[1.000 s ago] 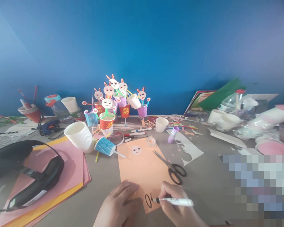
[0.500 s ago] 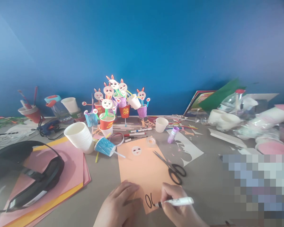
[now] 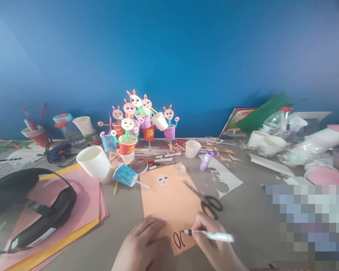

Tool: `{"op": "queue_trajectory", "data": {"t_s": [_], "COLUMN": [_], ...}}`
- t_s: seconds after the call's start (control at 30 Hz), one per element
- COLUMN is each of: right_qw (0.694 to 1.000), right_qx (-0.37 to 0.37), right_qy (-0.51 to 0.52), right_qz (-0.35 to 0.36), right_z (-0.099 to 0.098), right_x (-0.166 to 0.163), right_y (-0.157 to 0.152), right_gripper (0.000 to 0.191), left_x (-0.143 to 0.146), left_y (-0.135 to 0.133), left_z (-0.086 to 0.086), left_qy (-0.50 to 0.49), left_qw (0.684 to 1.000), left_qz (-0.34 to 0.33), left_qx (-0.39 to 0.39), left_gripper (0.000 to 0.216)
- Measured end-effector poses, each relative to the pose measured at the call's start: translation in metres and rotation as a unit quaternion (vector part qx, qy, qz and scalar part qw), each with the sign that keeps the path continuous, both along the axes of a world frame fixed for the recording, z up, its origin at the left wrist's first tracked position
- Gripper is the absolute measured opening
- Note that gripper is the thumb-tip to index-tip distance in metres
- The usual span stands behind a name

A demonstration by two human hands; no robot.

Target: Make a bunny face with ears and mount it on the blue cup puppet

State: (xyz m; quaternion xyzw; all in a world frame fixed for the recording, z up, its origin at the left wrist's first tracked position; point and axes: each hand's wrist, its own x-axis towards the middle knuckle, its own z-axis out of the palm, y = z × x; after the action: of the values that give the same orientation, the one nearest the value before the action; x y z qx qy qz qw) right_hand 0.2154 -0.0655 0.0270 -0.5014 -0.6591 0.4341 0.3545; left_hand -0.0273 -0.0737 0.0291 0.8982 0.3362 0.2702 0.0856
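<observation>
A white marker with a black tip point(image 3: 214, 236) is pinched in my right hand point(image 3: 210, 237). Its tip meets the orange paper point(image 3: 169, 205) beside a black oval and a curved line point(image 3: 178, 240) near the lower corner. My left hand point(image 3: 147, 242) lies on the lower left edge of that sheet, fingers stretched out and holding nothing. On the paper's upper part rest a round white face cutout point(image 3: 163, 180) and a roll of clear tape point(image 3: 180, 169). Black-handled scissors point(image 3: 211, 203) lie across its right edge, just beyond my right hand.
Rabbit figures on cups point(image 3: 128, 126) stand at the back. Left are stacked white cups point(image 3: 94, 163), a blue cup point(image 3: 125, 175) and a headset point(image 3: 53, 210) on coloured paper point(image 3: 86, 203). A glue stick point(image 3: 206, 161) and cut white paper point(image 3: 228, 180) lie right.
My right hand has shifted slightly up with the marker, whose tip moved to the top of the second stroke. My left hand stays in place.
</observation>
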Motion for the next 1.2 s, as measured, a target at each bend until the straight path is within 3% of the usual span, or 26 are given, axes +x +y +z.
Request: {"op": "queue_trajectory", "data": {"t_s": [0.27, 0.53, 0.8, 1.07, 1.2], "right_qw": [1.0, 1.0, 0.999, 0.999, 0.999], "right_qx": [0.004, 0.005, 0.006, 0.016, 0.029], "right_qy": [-0.018, -0.022, -0.029, -0.031, -0.039], "right_qz": [0.006, 0.013, 0.015, 0.008, 0.001], "right_z": [-0.001, -0.001, -0.002, 0.0, 0.0], "right_x": [-0.002, -0.002, -0.002, -0.002, -0.002], "right_y": [0.001, 0.001, 0.002, 0.001, 0.001], "right_gripper": [0.018, 0.018, 0.019, 0.018, 0.018], "left_x": [0.003, 0.001, 0.002, 0.002, 0.003], "left_y": [-0.001, 0.0, 0.0, 0.001, 0.0], "left_z": [-0.01, 0.009, 0.009, -0.011, -0.013], "left_qy": [-0.038, 0.005, -0.009, -0.039, -0.043], "left_qw": [0.999, 1.0, 1.0, 0.999, 0.999], "left_qz": [0.013, -0.007, 0.001, 0.005, 0.015], "left_qx": [0.014, -0.003, 0.0, 0.031, 0.025], "left_gripper": [0.035, 0.034, 0.035, 0.032, 0.031]}}
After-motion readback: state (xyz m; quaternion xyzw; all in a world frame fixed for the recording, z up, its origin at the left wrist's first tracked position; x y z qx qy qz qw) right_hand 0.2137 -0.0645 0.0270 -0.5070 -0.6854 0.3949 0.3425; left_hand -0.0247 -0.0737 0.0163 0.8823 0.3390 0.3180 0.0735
